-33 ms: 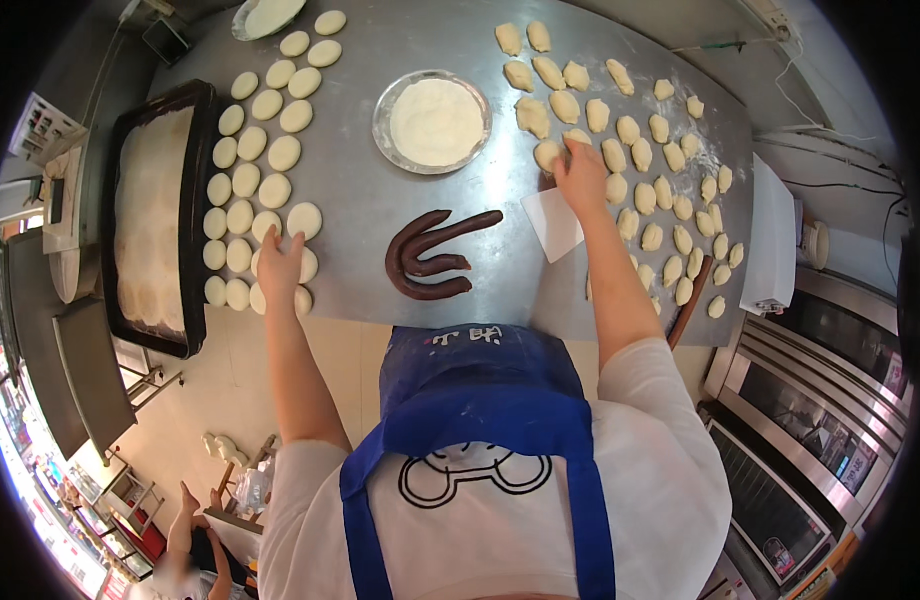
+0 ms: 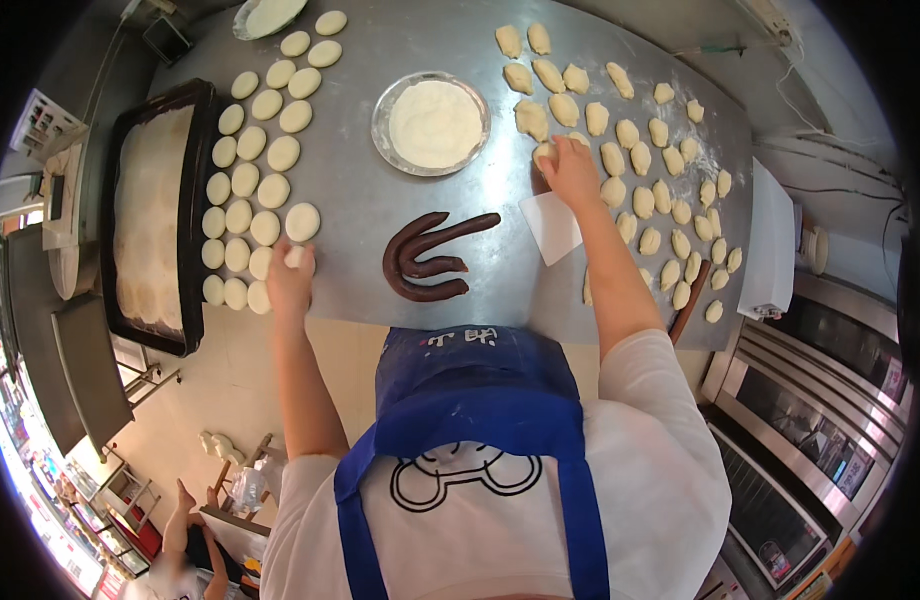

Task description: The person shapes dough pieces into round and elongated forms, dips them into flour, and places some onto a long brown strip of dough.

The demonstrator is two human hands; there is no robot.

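Flat, pale dough rounds (image 2: 274, 190) stand in rows on the left of the metal table. My left hand (image 2: 291, 282) is at the near end of these rows, its fingers curled on a dough round (image 2: 301, 257) that they partly cover. On the right lie many small, lumpy dough pieces (image 2: 627, 133). My right hand (image 2: 574, 172) has its thumb and fingers around one dough piece (image 2: 543, 156) at the inner edge of that group. Below its wrist lies a white flat scraper (image 2: 552, 228). Between my hands rests a dark brown rope of paste (image 2: 432, 292), bent into curves.
A metal bowl of white flour (image 2: 434, 123) stands mid-table. A dark-rimmed baking tray (image 2: 195, 215) is beyond the left edge. A brown stick (image 2: 690, 304) lies at the near right, with ovens (image 2: 790, 420) beyond. Another person (image 2: 195, 550) sits at lower left.
My left hand has drawn back toward the table's near edge, uncovering rounds it was over. My right hand has shifted slightly left and stays at the same dough piece.
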